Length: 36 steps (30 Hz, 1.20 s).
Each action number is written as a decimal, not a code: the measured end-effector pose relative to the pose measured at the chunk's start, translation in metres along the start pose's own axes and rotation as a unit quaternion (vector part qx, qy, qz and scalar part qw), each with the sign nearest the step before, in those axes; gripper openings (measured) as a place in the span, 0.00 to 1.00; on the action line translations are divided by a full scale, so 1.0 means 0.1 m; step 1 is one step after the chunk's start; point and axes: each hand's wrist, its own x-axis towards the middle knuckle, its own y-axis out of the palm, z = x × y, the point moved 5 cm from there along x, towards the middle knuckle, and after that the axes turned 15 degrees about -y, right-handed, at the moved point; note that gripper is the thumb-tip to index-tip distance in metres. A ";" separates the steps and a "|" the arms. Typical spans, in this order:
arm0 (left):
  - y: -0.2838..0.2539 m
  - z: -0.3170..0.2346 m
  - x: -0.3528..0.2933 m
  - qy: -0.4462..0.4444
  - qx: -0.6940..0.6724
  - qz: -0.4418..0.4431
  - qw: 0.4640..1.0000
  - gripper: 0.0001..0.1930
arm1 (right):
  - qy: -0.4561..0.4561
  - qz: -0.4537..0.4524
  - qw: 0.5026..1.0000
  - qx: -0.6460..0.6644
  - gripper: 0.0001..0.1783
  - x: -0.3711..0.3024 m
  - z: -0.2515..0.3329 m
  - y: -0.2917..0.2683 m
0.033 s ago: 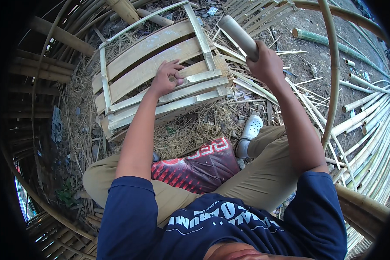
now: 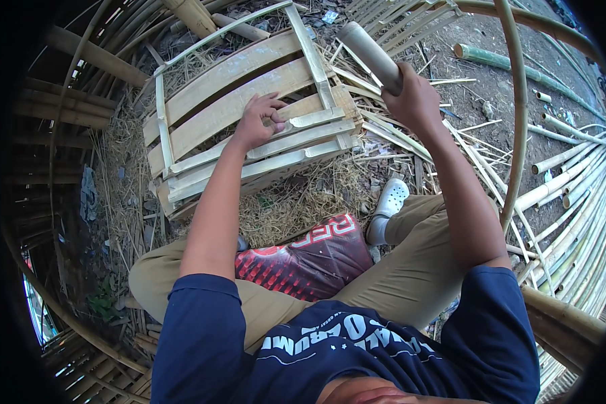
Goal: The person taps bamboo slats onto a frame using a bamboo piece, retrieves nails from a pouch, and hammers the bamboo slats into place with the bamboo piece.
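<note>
Grips a smooth, pale, blunt-ended cylindrical club [image 2: 367,54] in the right hand [image 2: 411,99], closed firmly around its lower end, near a slatted bamboo frame [image 2: 239,102]. Rests the left hand [image 2: 256,126] on the frame's near rails [image 2: 212,160], with fingers bent and narrowly spaced from the thumb; cannot tell of anything pinched there. Spreads broad, flat slats [image 2: 230,75] over dry, stringy straw [image 2: 276,212], just ahead of a dark red printed cloth [image 2: 316,262].
</note>
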 end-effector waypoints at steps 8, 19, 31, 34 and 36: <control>0.00 0.00 -0.01 -0.006 0.021 -0.010 1.000 0.09 | -0.088 0.178 0.980 -0.026 0.11 -0.24 0.18 0.14; 0.01 -0.02 0.00 -0.004 0.022 -0.020 1.000 0.10 | -0.076 0.216 0.973 0.003 0.17 -0.24 0.15 0.17; 0.01 0.00 0.00 -0.007 0.025 -0.018 0.999 0.09 | -0.073 0.204 0.975 0.039 0.18 -0.27 0.23 0.13; 0.00 0.01 0.00 -0.001 0.015 -0.023 1.000 0.09 | -0.070 0.227 0.971 0.023 0.19 -0.24 0.16 0.16; 0.00 0.03 -0.01 0.000 0.023 -0.022 0.999 0.09 | -0.073 0.245 0.967 0.014 0.19 -0.25 0.15 0.17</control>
